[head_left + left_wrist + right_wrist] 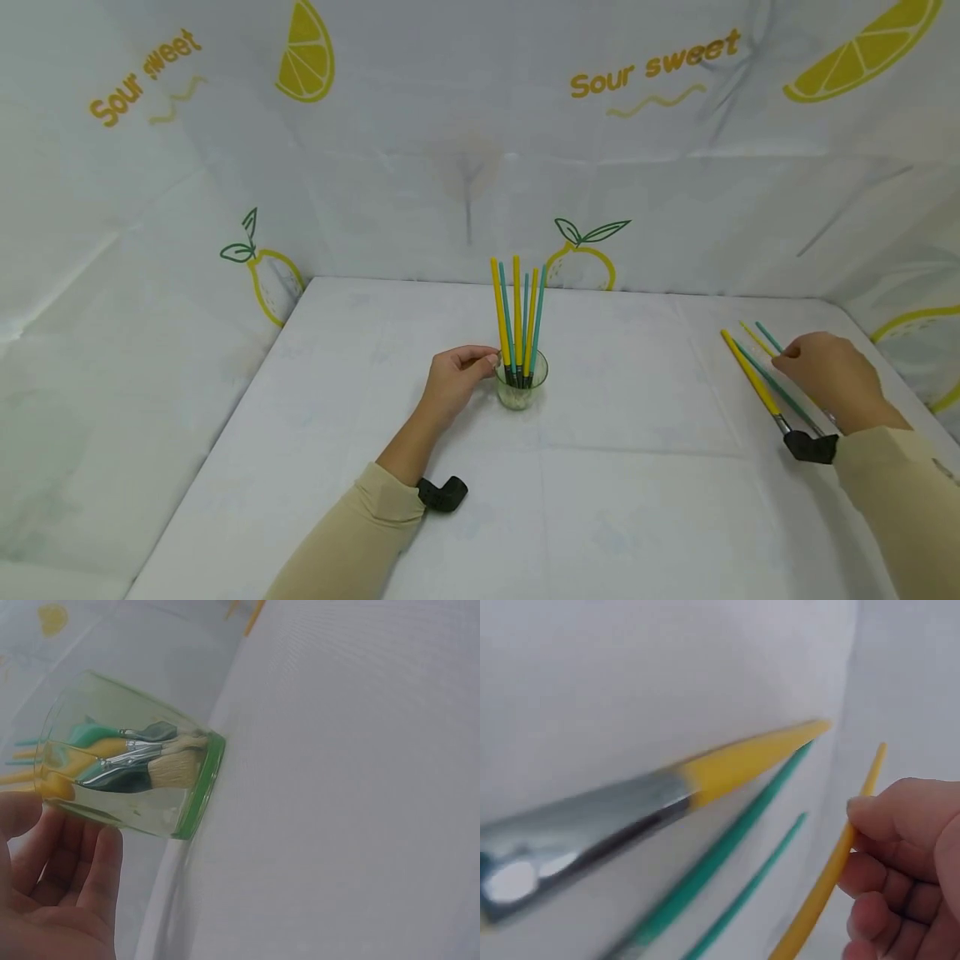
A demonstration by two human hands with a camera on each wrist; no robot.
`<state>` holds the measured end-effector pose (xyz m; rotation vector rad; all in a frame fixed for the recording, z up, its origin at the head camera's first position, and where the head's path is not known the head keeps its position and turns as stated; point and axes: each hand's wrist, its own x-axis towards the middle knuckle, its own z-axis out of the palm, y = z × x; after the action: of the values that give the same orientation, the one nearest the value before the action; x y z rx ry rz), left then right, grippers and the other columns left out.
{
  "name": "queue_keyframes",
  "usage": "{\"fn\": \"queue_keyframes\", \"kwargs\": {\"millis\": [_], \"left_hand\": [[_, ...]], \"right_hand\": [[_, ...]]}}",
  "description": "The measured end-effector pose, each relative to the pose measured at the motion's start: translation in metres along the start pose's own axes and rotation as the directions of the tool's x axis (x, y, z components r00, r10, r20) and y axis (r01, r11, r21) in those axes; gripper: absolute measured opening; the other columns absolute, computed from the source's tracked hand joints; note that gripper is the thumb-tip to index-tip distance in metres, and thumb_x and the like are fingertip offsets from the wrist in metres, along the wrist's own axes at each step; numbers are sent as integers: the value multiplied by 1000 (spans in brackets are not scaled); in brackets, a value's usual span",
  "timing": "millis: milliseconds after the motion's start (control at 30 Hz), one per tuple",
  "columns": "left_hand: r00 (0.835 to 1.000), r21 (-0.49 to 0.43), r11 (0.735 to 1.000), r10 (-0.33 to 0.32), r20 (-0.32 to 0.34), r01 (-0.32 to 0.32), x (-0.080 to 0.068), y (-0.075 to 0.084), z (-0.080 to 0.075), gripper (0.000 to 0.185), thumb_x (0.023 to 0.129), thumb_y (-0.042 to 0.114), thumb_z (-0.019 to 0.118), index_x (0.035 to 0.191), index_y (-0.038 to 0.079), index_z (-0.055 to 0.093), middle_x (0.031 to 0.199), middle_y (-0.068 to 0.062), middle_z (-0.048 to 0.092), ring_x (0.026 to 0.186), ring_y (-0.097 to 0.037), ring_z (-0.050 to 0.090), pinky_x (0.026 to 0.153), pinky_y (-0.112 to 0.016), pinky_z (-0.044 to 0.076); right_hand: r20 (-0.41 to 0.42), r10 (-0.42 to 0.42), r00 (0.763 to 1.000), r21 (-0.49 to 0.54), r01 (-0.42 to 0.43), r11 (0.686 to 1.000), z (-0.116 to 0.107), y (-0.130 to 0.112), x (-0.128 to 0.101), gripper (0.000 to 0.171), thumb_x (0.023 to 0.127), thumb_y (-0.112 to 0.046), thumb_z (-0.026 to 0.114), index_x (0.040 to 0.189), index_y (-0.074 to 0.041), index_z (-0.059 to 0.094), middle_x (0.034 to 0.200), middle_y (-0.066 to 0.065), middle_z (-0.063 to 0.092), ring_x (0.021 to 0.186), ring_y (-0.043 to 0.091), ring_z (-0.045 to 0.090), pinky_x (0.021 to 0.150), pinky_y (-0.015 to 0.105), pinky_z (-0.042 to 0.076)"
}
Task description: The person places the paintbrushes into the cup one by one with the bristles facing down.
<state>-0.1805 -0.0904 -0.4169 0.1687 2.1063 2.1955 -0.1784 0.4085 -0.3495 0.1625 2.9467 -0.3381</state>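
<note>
A small clear glass (521,386) stands mid-table with several yellow and teal brushes (518,317) upright in it, bristles down (169,766). My left hand (483,360) holds the glass (135,761) near its rim, fingers (90,862) curled against its side. At the right, more brushes lie on the table: a thick yellow one (750,379), a long teal one (776,387) and a short teal one (768,334). My right hand (783,354) pinches a thin yellow brush handle (829,881) between curled fingers (885,825), beside the teal handles (727,840).
The white table (600,500) is walled by lemon-print sheeting (465,167) at the back and both sides. Black wrist mounts sit at my left cuff (442,493) and right cuff (810,447). The thick yellow brush's metal ferrule (577,825) lies close to the right wrist camera.
</note>
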Motion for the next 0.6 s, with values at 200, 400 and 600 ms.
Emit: {"fn": "queue_keyframes", "kwargs": {"millis": [200,400,600], "left_hand": [[1000,5,1000,-2,-13,2,1,-1,1,21,93,13,67,106,-2,72,106,-14,72,86,-16,70,87,-30,58],[1000,5,1000,8,-19,-8,0,0,2,22,93,13,67,107,-3,72,105,-15,72,86,-16,70,86,-29,58],[1000,4,1000,9,-18,-9,0,-2,2,22,93,13,66,107,-3,72,104,-13,72,86,-14,70,86,-29,58]], "right_hand": [[-185,-86,979,6,88,996,-16,-50,-4,35,95,-22,55,106,9,66,104,31,65,78,39,62,58,45,50],[-402,-178,898,212,280,936,-18,-117,-18,34,96,-34,63,109,-3,70,94,16,73,68,19,66,55,24,52],[-491,-158,857,555,447,702,-18,-177,-29,29,89,-22,74,110,-3,71,83,-17,73,67,2,69,66,14,56]]}}
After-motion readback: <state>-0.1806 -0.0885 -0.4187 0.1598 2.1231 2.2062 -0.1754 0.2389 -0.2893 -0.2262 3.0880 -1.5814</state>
